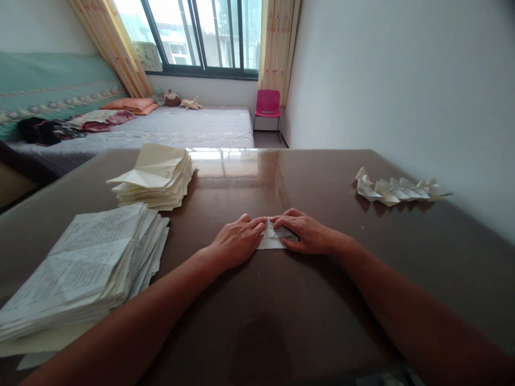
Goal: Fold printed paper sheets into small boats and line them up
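A small folded sheet of paper (272,243) with handwriting on its upper side lies flat on the brown table in front of me. My left hand (240,240) grips its left edge, the fingers bent and close together. On the right part of the sheet, my right hand (304,231) holds the paper with its fingertips along the top and its thumb lower down, leaving a small gap between them. Both hands partly cover the paper, so its full outline is hidden.
A stack of written sheets (80,262) sits at the left, beside my left forearm. Behind it is a pile of cream folded paper (161,177). Several folded paper pieces (396,191) stand in a row at the right, near the wall. Beyond the glossy table (225,321) are a bed (201,126) and a pink chair (267,103).
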A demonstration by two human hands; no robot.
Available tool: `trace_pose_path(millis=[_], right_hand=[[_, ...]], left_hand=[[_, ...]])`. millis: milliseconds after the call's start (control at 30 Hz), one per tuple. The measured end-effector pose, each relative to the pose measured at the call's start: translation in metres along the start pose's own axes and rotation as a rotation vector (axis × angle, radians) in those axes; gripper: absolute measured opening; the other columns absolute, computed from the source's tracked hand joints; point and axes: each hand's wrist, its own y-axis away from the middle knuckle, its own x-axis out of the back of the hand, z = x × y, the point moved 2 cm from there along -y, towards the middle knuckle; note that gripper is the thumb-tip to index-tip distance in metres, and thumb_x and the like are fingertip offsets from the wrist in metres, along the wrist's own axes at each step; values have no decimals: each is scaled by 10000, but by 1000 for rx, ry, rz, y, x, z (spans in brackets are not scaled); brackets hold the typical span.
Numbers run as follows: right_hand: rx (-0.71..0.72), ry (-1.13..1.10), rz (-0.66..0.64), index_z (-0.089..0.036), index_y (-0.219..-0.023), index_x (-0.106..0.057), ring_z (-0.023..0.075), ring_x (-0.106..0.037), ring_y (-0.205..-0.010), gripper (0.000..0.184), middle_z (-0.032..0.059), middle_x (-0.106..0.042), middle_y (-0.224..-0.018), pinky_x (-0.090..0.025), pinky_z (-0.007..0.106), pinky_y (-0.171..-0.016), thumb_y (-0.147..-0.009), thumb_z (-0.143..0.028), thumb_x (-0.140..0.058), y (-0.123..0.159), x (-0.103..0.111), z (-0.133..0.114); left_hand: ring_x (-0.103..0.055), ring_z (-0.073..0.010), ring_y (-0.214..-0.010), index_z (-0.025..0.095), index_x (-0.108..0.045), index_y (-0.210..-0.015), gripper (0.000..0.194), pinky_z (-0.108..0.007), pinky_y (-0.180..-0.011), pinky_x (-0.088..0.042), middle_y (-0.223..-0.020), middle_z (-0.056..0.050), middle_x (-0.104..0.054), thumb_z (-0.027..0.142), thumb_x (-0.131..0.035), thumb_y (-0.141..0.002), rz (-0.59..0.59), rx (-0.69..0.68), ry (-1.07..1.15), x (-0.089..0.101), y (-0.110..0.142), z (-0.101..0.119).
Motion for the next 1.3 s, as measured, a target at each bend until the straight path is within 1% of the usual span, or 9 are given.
trace_pose_path(millis=[100,167,300,367,467,567,833,1100,1300], right_hand=[[-9,62,-6,-213,-1140,-573,222,-520,-1094,333,73,-644,-1172,-448,379,-951,-815,-277,-599,0,0,-2],[-13,84,-12,-214,-1138,-573,223,-519,-1091,324,70,-640,-1192,-445,382,-952,-821,-283,-593,0,0,-2],[-3,69,-10,-225,-1106,-583,207,-522,-1087,281,51,-596,-1287,-444,369,-952,-826,-240,-574,0,0,-2],[-1,58,-5,-227,-1106,-586,203,-524,-1087,282,51,-599,-1284,-445,364,-948,-824,-223,-570,1,0,-2],[1,60,2,-226,-1120,-585,207,-522,-1091,293,56,-601,-1279,-444,372,-948,-828,-233,-566,1,0,0],[-3,67,-4,-226,-1125,-584,213,-514,-1097,294,61,-609,-1260,-443,377,-949,-833,-244,-562,1,-1,0],[-17,62,-15,-216,-1145,-578,216,-513,-1090,304,68,-666,-1087,-445,371,-939,-844,-257,-558,0,-1,0],[-32,91,-30,-198,-1154,-568,222,-507,-1095,313,70,-661,-1103,-442,366,-943,-849,-265,-552,1,-1,-1],[-51,208,-48,-195,-1204,-561,228,-511,-1107,349,86,-654,-1151,-427,375,-935,-875,-303,-519,0,-3,-8]], left_hand=[[-523,-196,-989,247,-503,-1251,341,-334,-890,-480,-1336,-25,-535,279,-358,-944,-20,-33,13,2,-1,-1],[-533,-195,-1000,255,-507,-1247,339,-334,-913,-467,-1319,-21,-545,290,-356,-946,-22,-40,38,1,-3,-3],[-564,-175,-1017,266,-480,-1292,380,-301,-903,-469,-1256,-33,-550,328,-282,-973,60,123,100,-5,-8,-15],[-575,-168,-988,282,-481,-1307,399,-292,-882,-475,-1204,-33,-553,353,-271,-976,67,165,92,-8,-10,-18],[-561,-172,-970,303,-508,-1300,406,-293,-869,-476,-1146,-31,-556,389,-293,-968,45,149,52,-10,-13,-18],[-540,-179,-977,317,-501,-1313,411,-298,-867,-475,-1156,-29,-546,395,-298,-964,41,133,26,-9,-13,-16],[-507,-196,-978,343,-462,-1329,399,-301,-804,-483,-1193,-21,-534,390,-303,-966,27,103,-23,-8,-11,-13],[-495,-213,-933,298,-438,-1317,384,-283,-643,-482,-1140,-55,-552,380,-280,-976,3,104,-103,-5,-12,-4],[-494,-222,-958,228,-452,-1305,382,-303,-679,-484,-1123,-74,-563,357,-313,-974,4,72,-184,-3,-13,5]])
